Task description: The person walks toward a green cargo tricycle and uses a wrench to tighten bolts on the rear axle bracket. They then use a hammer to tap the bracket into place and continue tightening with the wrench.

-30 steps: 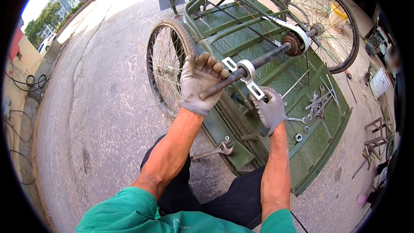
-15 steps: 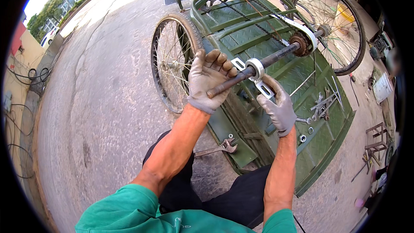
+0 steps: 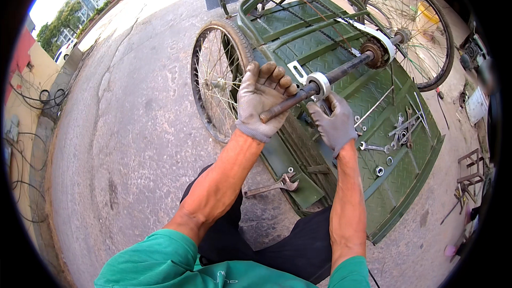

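A dark steel axle (image 3: 342, 72) slants over an upturned green tricycle cart. Around it, close to its threaded near end, sits a silver ring-shaped bearing bracket (image 3: 320, 84) with slotted lugs. My left hand (image 3: 262, 97), in a grey glove, is palm up behind the axle's end. Its fingers are apart and slightly curled, with no grip on the axle. My right hand (image 3: 335, 124), gloved too, pinches the bracket's lower lug between thumb and fingers and covers most of it. Farther along the axle is a rusty sprocket (image 3: 375, 53) beside a white chain guard (image 3: 368, 28).
Several wrenches (image 3: 404, 129) and loose rings (image 3: 379, 170) lie on the green ribbed panel (image 3: 405, 181). An adjustable wrench (image 3: 274, 185) rests by my knees at the frame's edge. Spoked wheels (image 3: 220, 82) stand on both sides. Cables (image 3: 45, 96) lie along the left wall.
My right hand has shifted left and closed further over the lower lug, hiding its slot. The upper lug has turned slightly. My left hand stays almost the same beside the axle.
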